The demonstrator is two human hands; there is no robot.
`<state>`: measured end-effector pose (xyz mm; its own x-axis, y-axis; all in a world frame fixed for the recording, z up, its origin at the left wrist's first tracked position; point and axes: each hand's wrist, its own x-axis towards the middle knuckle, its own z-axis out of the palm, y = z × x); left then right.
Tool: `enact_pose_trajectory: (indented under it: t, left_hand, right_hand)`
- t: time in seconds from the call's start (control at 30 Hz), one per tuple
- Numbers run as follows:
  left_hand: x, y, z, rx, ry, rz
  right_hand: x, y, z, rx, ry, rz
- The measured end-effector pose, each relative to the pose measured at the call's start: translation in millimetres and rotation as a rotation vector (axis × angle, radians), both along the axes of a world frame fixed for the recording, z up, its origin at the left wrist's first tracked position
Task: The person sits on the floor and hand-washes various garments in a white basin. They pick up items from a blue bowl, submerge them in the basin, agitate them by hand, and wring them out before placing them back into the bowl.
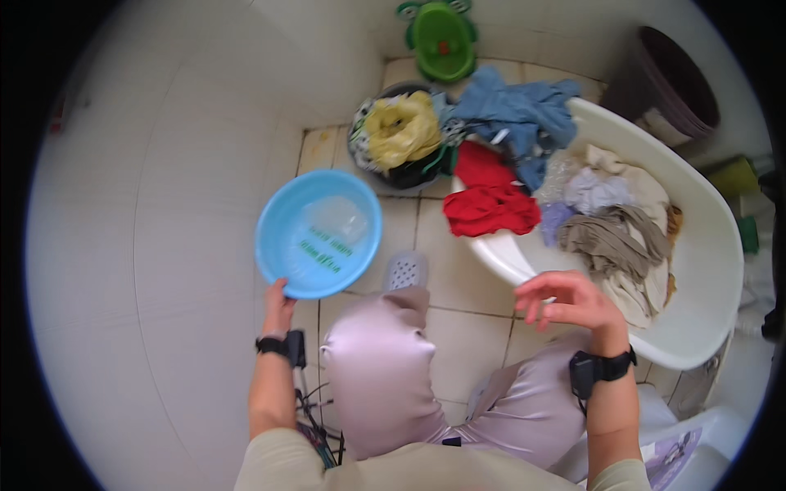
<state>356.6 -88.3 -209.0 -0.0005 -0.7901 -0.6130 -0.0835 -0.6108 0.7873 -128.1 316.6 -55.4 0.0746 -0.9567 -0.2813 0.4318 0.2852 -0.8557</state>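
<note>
1. Left hand (277, 306) at seven o'clock in the view, fingers clamped on the near rim of the blue basin (318, 233).
2. Blue basin tilted up off the tiled floor (458, 286), its inside turned toward the camera, a clear plastic bag with green print lying in it.
3. Right hand (565, 300) at four o'clock, hovering empty, fingers apart and loosely curled, just above the near rim of the white tub (712, 254).
4. White tub at three o'clock, piled with laundry: red garment (490, 200) draped over its left edge, grey-brown cloth (610, 237) in the middle, pale cloths beside it.
5. Blue garment (516, 110) at one o'clock, spilling from the tub's far end toward the dark bucket (393, 139).
6. Dark bucket at twelve o'clock, stuffed with a yellow cloth (401, 127).
7. Green frog-shaped potty (442, 37) further up at twelve, against the wall.
8. Dark brown bin (667, 82) at two o'clock in the corner.
9. Grey perforated slipper (406, 268) dead centre, past a knee in shiny lilac fabric.
10. Black bands on both wrists.
</note>
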Motion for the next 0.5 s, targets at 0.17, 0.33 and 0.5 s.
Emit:
enact_pose_trajectory:
  t: [0.17, 0.33, 0.5]
  left_hand:
    - [-3, -45, 130, -0.229, 0.008, -0.126]
    - [-108, -22, 242, -0.357, 0.156, -0.327]
    - [-197, 18, 299, -0.425, 0.247, -0.529]
  right_hand:
    - [9, -16, 2, -0.033, -0.010, 0.055]
    - [12, -4, 12, -0.081, -0.002, -0.207]
    - [13, 2, 60, -0.179, 0.008, -0.536]
